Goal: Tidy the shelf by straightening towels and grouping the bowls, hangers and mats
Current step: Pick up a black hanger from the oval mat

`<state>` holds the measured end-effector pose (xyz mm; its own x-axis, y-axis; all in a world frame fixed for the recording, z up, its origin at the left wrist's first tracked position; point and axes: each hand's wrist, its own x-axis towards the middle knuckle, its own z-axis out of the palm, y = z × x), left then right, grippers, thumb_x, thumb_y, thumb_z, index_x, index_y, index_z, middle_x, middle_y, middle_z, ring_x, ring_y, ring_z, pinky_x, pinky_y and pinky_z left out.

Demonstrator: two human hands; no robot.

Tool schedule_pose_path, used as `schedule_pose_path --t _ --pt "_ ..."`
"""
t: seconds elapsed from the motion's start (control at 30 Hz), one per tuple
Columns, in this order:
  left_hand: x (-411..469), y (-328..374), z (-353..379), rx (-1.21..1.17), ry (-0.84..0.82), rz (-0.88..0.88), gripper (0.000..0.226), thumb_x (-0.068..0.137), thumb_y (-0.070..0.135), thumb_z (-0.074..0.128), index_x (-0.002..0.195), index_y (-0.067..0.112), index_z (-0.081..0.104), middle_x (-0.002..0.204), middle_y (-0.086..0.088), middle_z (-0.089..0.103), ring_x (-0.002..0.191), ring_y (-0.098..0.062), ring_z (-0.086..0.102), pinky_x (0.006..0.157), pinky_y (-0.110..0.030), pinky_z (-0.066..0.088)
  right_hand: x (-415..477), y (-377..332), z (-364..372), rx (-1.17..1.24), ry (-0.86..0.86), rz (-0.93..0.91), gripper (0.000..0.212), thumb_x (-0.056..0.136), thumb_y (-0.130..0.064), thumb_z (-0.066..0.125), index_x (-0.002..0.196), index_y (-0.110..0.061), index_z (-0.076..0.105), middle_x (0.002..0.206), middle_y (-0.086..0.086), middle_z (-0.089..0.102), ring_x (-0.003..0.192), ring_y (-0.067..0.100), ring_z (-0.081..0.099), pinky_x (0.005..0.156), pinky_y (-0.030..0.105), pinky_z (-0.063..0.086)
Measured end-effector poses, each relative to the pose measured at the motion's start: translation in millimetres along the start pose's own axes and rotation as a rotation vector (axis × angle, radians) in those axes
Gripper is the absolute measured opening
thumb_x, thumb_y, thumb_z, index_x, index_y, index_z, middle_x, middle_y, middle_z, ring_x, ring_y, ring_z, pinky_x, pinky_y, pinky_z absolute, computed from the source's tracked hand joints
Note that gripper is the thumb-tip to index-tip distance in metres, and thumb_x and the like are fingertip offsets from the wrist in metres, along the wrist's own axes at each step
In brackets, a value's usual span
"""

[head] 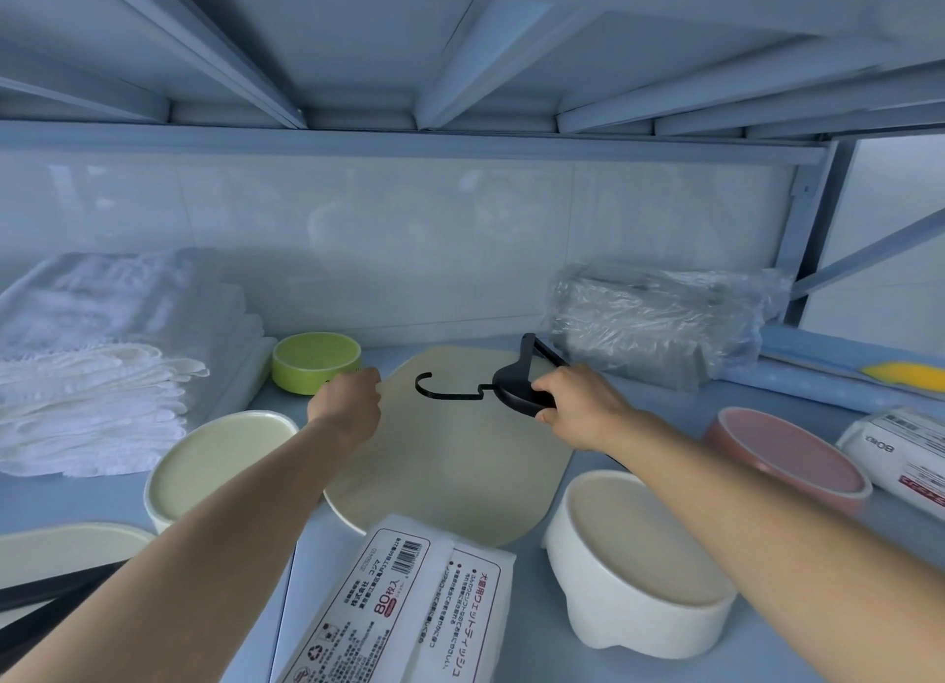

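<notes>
hanger (511,393): black, centre of frame, held over the far end of the mat, hook pointing left; its arms are hidden behind the right hand.
right hand (578,409): grip closed round the hanger's neck, thumb on top, fingers underneath.
left hand (347,401): grip narrow, fingers curled, pinching the mat's far left edge, just beside the green bowl.
mat (450,473): beige, rounded corners, flat on the shelf mid frame; near edge goes under the wipes pack.
shelf (102,501): blue board carrying everything; the braces of the shelf above fill the top of frame.
towels (102,375): white, stacked at left of frame, top ones rumpled.
green bowl (316,363): upright, between the towels and the mat, behind the left hand.
cream bowl (220,470): lower left, just beside the mat's left edge.
white bowl (639,570): lower right, below the right forearm.
pink bowl (787,457): right of frame, near the second wipes pack.
wipes pack (409,611): bottom centre, label and barcode up.
second wipes pack (900,457): right edge, cut off.
plastic bundle (654,324): upper right, against the back wall; contents unclear.
black bars (46,600): bottom left corner, cut off; cannot tell what they are.
</notes>
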<state>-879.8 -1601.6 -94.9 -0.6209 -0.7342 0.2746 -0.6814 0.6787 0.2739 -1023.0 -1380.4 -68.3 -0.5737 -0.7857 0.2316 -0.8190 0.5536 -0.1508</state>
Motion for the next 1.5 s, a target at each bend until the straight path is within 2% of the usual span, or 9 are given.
schedule_pose_path --t 0.1,0.43,0.63,0.83,0.97,1.13,1.27,1.4,1.5 --pt "3.7 -0.8 -3.8 -0.01 0.044 0.02 0.018 0.094 0.016 0.042 0.106 0.016 0.055 0.103 -0.011 0.062 0.091 -0.031 0.057 0.065 -0.03 0.041 0.1 0.9 -1.2 -0.002 0.003 0.0 0.014 0.088 -0.017 0.059 0.094 -0.005 0.062 0.086 0.011 0.064 0.073 0.025 0.053 0.06 0.029 0.039" --pt "15.7 9.4 -4.3 0.065 0.111 0.07 0.022 0.093 0.015 0.04 0.107 0.021 0.057 0.1 -0.012 0.061 0.091 -0.033 0.057 0.064 -0.031 0.038 -7.1 4.7 -3.6 0.032 0.026 -0.011 0.011 0.086 -0.017 0.061 0.084 -0.007 0.06 0.071 0.005 0.051 0.066 0.024 0.046 0.051 0.028 0.03" --pt "27.8 7.6 -2.5 -0.114 0.083 -0.048 0.026 0.094 0.015 0.043 0.116 0.017 0.057 0.112 -0.016 0.061 0.1 -0.036 0.056 0.072 -0.032 0.041 -7.3 4.1 -4.3 0.039 0.018 0.0 0.01 0.087 -0.017 0.06 0.081 -0.01 0.058 0.071 0.004 0.051 0.066 0.024 0.048 0.054 0.028 0.032" --pt "26.6 9.7 -11.3 -0.357 0.121 -0.265 0.027 0.093 0.015 0.046 0.116 0.009 0.059 0.117 -0.02 0.06 0.108 -0.038 0.054 0.087 -0.035 0.042 -5.6 6.1 -6.8 0.07 0.031 0.025 0.006 0.087 -0.018 0.06 0.086 -0.011 0.06 0.08 0.007 0.055 0.071 0.026 0.053 0.059 0.03 0.041" --pt "14.8 4.9 -7.1 -0.317 0.135 -0.369 0.027 0.093 0.013 0.045 0.115 0.005 0.057 0.119 -0.021 0.059 0.111 -0.038 0.054 0.09 -0.036 0.043 -6.4 5.0 -9.4 0.066 0.027 0.008 0.006 0.087 -0.016 0.059 0.088 -0.011 0.062 0.078 0.006 0.057 0.072 0.025 0.053 0.059 0.029 0.04" --pt "2.7 -0.7 -7.9 0.13 -0.093 -0.147 0.03 0.092 0.01 0.042 0.121 0.006 0.052 0.126 -0.014 0.054 0.115 -0.033 0.053 0.091 -0.041 0.045 -7.2 1.8 -10.1 0.042 0.012 -0.032 0.006 0.086 -0.017 0.06 0.083 -0.012 0.059 0.075 0.006 0.056 0.069 0.025 0.052 0.05 0.025 0.033" --pt "-4.0 1.4 -11.6 0.31 -0.249 -0.021 0.052 0.091 0.044 0.048 0.136 0.02 0.039 0.143 -0.008 0.034 0.135 -0.028 0.027 0.107 -0.051 0.025 -6.8 -0.8 -8.1 0.046 0.013 -0.053 0.007 0.087 -0.017 0.06 0.082 -0.012 0.059 0.073 0.005 0.055 0.067 0.024 0.051 0.051 0.026 0.033" --pt "-23.6 33.8 -3.9 0.156 -0.402 0.196 0.061 0.088 0.054 0.05 0.14 0.022 0.041 0.147 -0.003 0.036 0.135 -0.022 0.033 0.11 -0.031 0.028 -6.5 -1.0 -10.7 0.064 0.041 -0.062 0.008 0.087 -0.015 0.06 0.088 -0.008 0.062 0.077 0.007 0.061 0.07 0.025 0.055 0.056 0.028 0.037" --pt "-41.4 66.7 -0.3 0.06 -0.465 0.244 0.074 0.082 0.064 0.051 0.14 0.02 0.04 0.147 0.001 0.039 0.134 -0.018 0.035 0.109 -0.029 0.029 -7.1 1.7 -14.2 0.082 0.052 -0.061 0.009 0.087 -0.014 0.06 0.092 -0.008 0.064 0.078 0.008 0.061 0.07 0.025 0.056 0.057 0.028 0.037"
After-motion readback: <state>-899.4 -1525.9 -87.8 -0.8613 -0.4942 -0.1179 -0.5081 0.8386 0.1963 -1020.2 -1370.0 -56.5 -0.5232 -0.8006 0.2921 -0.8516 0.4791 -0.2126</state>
